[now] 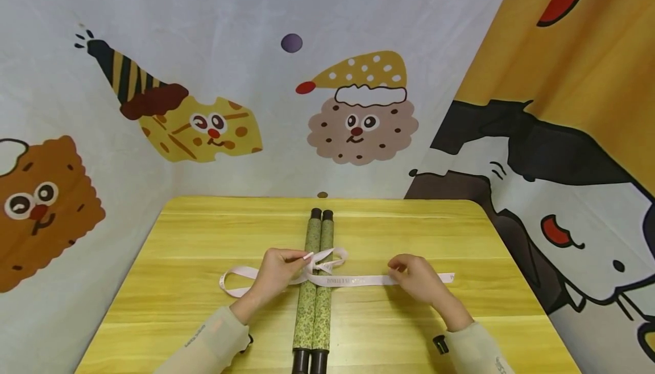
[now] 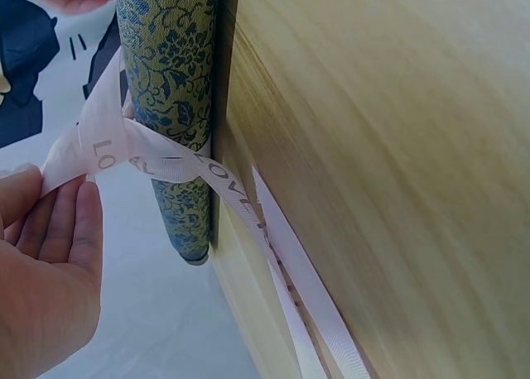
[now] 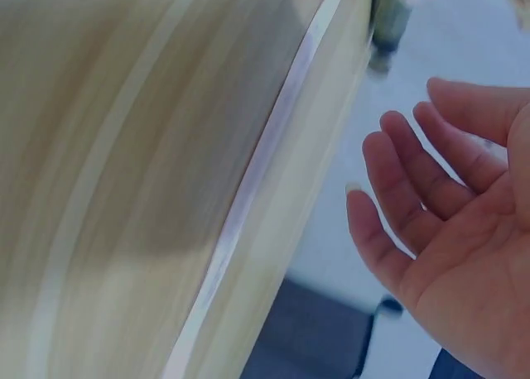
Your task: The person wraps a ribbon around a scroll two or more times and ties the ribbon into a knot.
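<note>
Two scrolls (image 1: 306,317) with green patterned covering and dark end knobs lie side by side on the table. A pale pink printed ribbon (image 1: 358,281) is looped round their middle, with a bow loop on top. My left hand (image 1: 278,271) pinches the ribbon between thumb and fingers at the knot; the left wrist view shows the ribbon (image 2: 108,143) pulled up from the patterned scroll (image 2: 170,56). Over the ribbon's right tail, my right hand (image 1: 417,277) hovers with loosely bent fingers. In the right wrist view that hand (image 3: 455,189) holds nothing, and the ribbon tail (image 3: 257,168) lies along the table.
The light wooden table (image 1: 204,226) has its back edge against a hanging cloth (image 1: 230,33) printed with cartoon figures. Left of the scrolls, a long ribbon loop (image 1: 230,270) rests on the tabletop. An orange and white cartoon cloth (image 1: 578,135) hangs at the right.
</note>
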Available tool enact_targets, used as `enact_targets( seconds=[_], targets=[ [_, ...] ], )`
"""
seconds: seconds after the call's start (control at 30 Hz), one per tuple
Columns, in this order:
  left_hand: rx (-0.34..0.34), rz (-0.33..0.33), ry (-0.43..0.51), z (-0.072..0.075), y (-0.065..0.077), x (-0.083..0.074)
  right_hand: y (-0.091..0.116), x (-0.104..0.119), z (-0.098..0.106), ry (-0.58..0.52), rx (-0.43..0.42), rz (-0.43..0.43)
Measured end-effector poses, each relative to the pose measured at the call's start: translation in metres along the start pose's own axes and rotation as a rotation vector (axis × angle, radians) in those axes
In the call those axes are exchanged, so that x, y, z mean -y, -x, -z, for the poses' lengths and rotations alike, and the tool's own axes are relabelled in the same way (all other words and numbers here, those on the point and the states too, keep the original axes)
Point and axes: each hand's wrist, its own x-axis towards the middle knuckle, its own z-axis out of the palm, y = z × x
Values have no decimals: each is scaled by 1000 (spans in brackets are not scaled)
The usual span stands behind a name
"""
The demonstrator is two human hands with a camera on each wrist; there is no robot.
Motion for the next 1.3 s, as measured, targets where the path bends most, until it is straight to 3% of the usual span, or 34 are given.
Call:
enact_targets(
  seconds=[0.17,0.33,0.43,0.6,0.73,1.1,1.3],
  targets=[
    [3,-7,12,-1,1,0,-4,41,-29,-47,75,138],
    [6,-26,14,-1,2,0,-9,75,-58,-21,94,293],
    [8,-39,19,-2,2,1,-12,90,-72,13,78,381],
    [5,-59,16,-4,1,2,-18,102,-89,78,-16,479],
    [8,-64,10,-5,1,2,-20,106,-96,90,-50,467],
    [-5,-68,-5,-6,0,3,-22,102,-102,121,-32,449],
    [-8,-50,2,-7,0,1,-21,96,-98,89,-22,385]
  ],
)
